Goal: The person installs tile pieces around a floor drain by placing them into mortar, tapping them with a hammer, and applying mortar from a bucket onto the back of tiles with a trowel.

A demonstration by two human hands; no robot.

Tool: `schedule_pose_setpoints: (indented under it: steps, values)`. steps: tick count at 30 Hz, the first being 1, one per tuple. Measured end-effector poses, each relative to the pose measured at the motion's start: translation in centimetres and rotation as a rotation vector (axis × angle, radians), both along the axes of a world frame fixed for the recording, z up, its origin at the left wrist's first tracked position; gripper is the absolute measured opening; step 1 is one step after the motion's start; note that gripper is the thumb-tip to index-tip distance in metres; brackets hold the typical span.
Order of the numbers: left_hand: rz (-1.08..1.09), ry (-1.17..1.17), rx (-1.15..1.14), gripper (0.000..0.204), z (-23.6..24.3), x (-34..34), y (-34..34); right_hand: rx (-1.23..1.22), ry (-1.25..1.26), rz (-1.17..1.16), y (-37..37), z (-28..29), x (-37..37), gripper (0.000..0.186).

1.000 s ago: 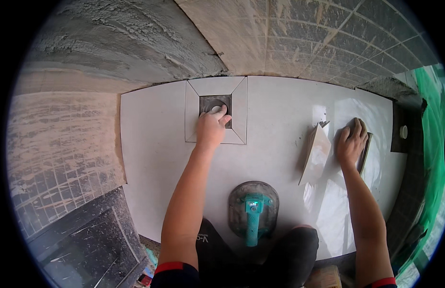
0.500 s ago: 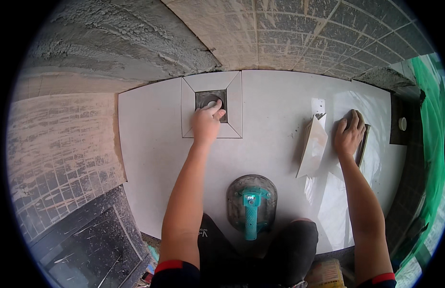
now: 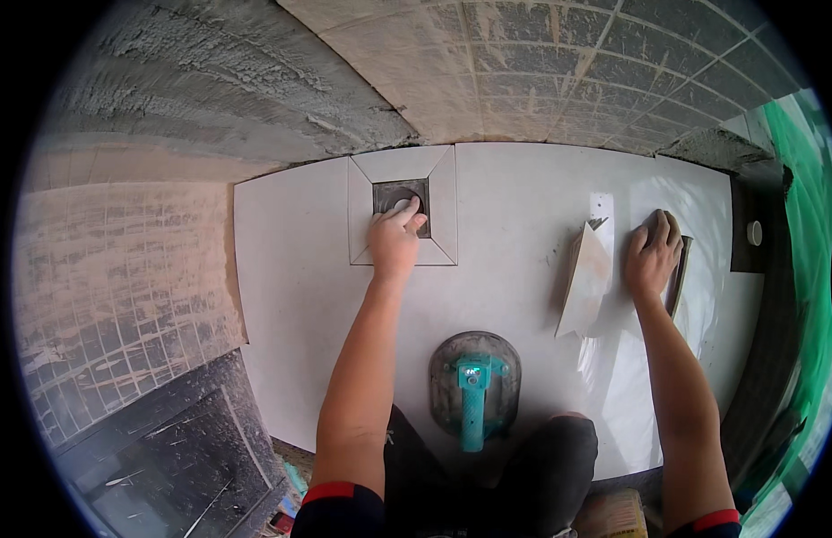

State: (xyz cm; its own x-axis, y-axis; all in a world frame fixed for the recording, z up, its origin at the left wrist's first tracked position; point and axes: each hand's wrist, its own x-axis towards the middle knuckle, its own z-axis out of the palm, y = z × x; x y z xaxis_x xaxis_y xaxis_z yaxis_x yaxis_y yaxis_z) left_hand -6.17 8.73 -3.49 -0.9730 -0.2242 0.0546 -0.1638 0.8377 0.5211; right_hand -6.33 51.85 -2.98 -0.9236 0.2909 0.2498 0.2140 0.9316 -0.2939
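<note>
**Tile Border Laid; Cut Pieces Loose**

The suction lifter (image 3: 472,381) stands nearest. Beyond, the right hand (image 3: 653,257) rests palm-down, unclenched, beside the cut pieces (image 3: 588,282). The left hand (image 3: 395,244) reaches into the drain (image 3: 385,192) within the tile border (image 3: 403,163); its grip cannot be told.

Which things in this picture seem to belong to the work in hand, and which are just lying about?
Work in hand, apparently:
left hand, fingers in the dark square recess
pale tile frame around it

Lying about, seemingly:
teal-handled suction tool
pointed cut tile pieces
dark-edged piece by the right hand
</note>
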Motion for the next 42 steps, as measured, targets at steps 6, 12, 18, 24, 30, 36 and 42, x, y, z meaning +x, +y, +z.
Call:
schedule_pose_setpoints:
  steps: [6, 12, 18, 24, 30, 36, 42]
  values:
    - [-0.058, -0.135, 0.008, 0.037, 0.7, -0.5, 0.1, 0.021, 0.016, -0.029, 0.7, -0.4, 0.3, 0.049]
    - [-0.076, -0.110, -0.012, 0.034, 1.4, -0.6, -0.3, 0.025, 0.005, -0.018, 0.6, -0.8, 0.3, 0.049]
    - [0.220, 0.183, 0.056, 0.027, 5.6, 1.5, -3.6, 0.006, 0.012, -0.005, 0.5, -0.5, 0.4, 0.050]
    - [0.394, 0.005, -0.016, 0.024, 7.0, 4.4, -6.8, 0.014, 0.012, -0.004, 0.9, -0.6, 0.2, 0.050]
    - [0.083, -0.235, 0.186, 0.037, 6.3, 2.5, -1.9, 0.022, 0.010, -0.013, 0.9, -1.1, 0.2, 0.049]
    - [-0.143, -0.536, 0.010, 0.052, 6.5, -1.2, 0.1, 0.038, 0.011, 0.002, 1.2, -1.1, 0.3, 0.049]
    - [-0.142, -0.519, 0.035, 0.050, 6.1, -2.0, -1.2, 0.036, 0.005, 0.002, 0.9, -1.0, 0.2, 0.050]
